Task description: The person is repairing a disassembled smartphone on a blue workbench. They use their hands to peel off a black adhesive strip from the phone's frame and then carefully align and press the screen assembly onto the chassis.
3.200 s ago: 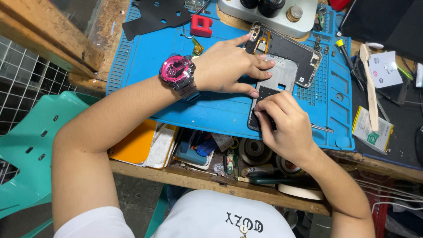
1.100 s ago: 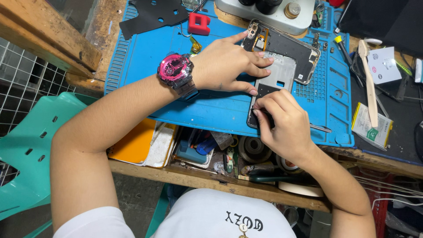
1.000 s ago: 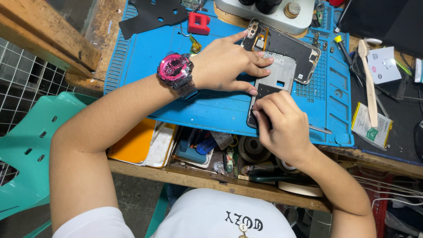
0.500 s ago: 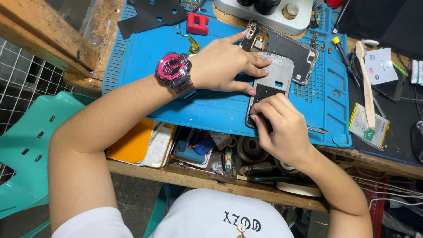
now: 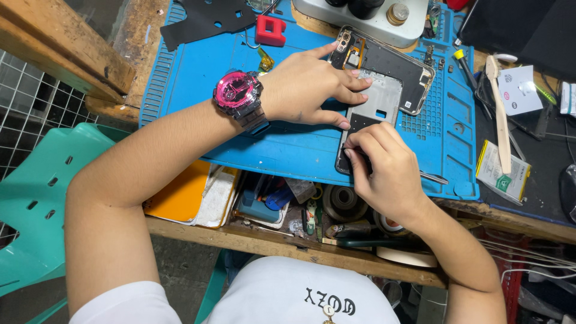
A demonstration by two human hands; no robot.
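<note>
Right hand point(image 5: 387, 174) lower now, fingertips pinched on opened phone point(image 5: 384, 96).

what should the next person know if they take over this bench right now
Left hand: flat on the opened phone frame, fingers spread, pinning it to the blue mat.
Right hand: fingertips pinched at the frame's near end; whether they hold a tool is hidden.
Done: the back is already off and the inner plate and camera end are exposed.
Left: the near end is not yet finished.
Nearby: tweezers by the right hand, pale spudger on the right.
</note>
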